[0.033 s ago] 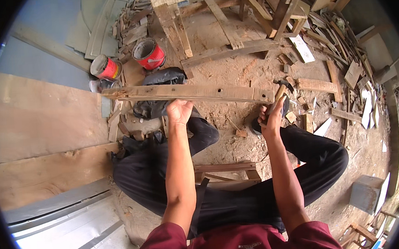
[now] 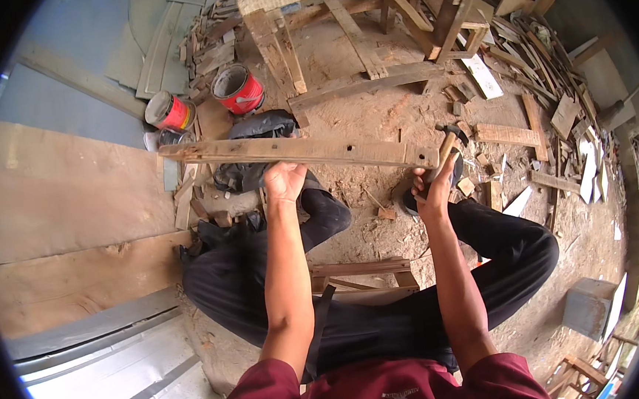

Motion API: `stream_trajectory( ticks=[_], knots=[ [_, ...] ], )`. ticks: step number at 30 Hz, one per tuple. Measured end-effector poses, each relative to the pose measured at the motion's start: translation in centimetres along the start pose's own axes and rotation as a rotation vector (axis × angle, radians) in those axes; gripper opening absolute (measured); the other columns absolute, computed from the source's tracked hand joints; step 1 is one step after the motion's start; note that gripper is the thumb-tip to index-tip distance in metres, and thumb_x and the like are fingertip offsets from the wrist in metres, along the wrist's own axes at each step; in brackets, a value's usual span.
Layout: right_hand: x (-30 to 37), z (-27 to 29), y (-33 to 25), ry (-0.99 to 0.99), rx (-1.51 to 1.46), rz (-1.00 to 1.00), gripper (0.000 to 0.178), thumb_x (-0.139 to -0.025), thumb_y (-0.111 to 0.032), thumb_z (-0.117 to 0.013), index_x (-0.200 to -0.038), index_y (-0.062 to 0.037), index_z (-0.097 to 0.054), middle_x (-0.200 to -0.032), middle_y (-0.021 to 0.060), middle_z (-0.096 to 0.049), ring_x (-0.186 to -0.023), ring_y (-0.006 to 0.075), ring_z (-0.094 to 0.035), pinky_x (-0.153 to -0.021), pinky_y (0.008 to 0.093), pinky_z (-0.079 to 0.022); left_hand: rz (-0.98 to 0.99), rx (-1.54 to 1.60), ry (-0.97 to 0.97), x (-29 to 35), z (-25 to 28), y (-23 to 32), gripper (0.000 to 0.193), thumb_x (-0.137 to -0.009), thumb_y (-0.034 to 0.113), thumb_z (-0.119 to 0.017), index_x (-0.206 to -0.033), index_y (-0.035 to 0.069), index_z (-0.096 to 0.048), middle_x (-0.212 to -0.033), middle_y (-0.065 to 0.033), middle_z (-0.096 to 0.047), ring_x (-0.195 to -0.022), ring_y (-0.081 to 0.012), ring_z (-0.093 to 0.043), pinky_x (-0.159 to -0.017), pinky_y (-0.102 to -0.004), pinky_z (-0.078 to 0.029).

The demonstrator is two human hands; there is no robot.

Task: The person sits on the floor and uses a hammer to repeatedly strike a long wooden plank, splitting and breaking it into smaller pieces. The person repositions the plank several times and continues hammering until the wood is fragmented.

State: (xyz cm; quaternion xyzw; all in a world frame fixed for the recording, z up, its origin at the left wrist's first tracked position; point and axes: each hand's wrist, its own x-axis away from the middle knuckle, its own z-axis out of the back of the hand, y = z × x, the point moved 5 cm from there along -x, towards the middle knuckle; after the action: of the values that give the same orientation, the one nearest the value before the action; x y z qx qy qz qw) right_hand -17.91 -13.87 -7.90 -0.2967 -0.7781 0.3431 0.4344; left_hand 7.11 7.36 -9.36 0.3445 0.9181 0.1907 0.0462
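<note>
A long wooden beam (image 2: 316,151) with dark holes along its face is held up crosswise before me, its right end slightly lower. My left hand (image 2: 285,181) is closed around its near edge, left of the middle. In my right hand (image 2: 435,188), the fingers close on the wooden handle of a hammer (image 2: 447,146), its dark head pointing up and away. That hand is close to the beam's right end; whether its fingers also touch the beam I cannot tell. Between my bent legs is a small wooden frame (image 2: 361,268).
A large wooden frame (image 2: 370,77) stands ahead. Two red paint cans (image 2: 238,90) are at the far left, near a black bag (image 2: 262,124). Scrap wood (image 2: 508,135) litters the right side. A grey metal box (image 2: 590,308) lies at the lower right; a broad board (image 2: 74,187) is on the left.
The beam has turned slightly, its right end dropping a little and one hole no longer showing clearly. Both hands keep their grip.
</note>
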Motion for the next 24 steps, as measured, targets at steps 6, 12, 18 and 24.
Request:
stream_trajectory(
  ticks=[6,12,18,24],
  knots=[
    [1.3,-2.5,-2.1,-0.257,-0.237,-0.041,0.052,-0.092,-0.063,-0.051,-0.102,-0.0118,-0.051,-0.074,0.0011,-0.052,-0.052,0.0094,-0.042,-0.046,0.0249,-0.035,-0.104,0.021,-0.353,1.0,-6.6,2.5,0.066,-0.057,-0.011,-0.054,-0.121,0.006,-0.05,-0.124,-0.0107,-0.054,-0.128,-0.0324,-0.046,-0.117,-0.0591,-0.022],
    [2.5,-4.0,-3.6,-0.303,-0.141,0.094,0.037,-0.091,-0.041,-0.065,-0.102,-0.0101,-0.049,-0.072,0.0,-0.051,-0.049,0.0085,-0.044,-0.043,0.0263,-0.041,-0.285,0.05,-0.022,0.3,-8.2,5.0,0.072,-0.074,0.0,-0.049,-0.144,0.004,-0.035,-0.149,-0.0137,-0.041,-0.141,-0.0301,-0.033,-0.119,-0.0578,-0.013],
    [2.8,-3.7,-4.1,-0.197,-0.202,0.105,0.029,-0.091,-0.033,-0.067,-0.099,-0.0129,-0.048,-0.066,-0.0019,-0.047,-0.046,0.0088,-0.045,-0.039,0.0263,-0.038,-0.275,0.319,0.151,1.6,-10.6,2.9,0.078,-0.089,0.058,-0.044,-0.149,0.009,-0.03,-0.152,-0.0083,-0.036,-0.142,-0.0267,-0.031,-0.115,-0.0631,-0.015],
    [1.3,-2.4,-4.5,-0.241,-0.256,0.16,0.038,-0.087,-0.02,-0.07,-0.118,-0.0106,-0.048,-0.082,0.0,-0.053,-0.049,0.0094,-0.048,-0.04,0.0252,-0.04,-0.224,0.203,-0.032,1.8,-12.7,2.6,0.095,-0.081,0.079,-0.045,-0.149,0.015,-0.031,-0.138,-0.0088,-0.05,-0.129,-0.0286,-0.045,-0.112,-0.0699,-0.013]
  ],
)
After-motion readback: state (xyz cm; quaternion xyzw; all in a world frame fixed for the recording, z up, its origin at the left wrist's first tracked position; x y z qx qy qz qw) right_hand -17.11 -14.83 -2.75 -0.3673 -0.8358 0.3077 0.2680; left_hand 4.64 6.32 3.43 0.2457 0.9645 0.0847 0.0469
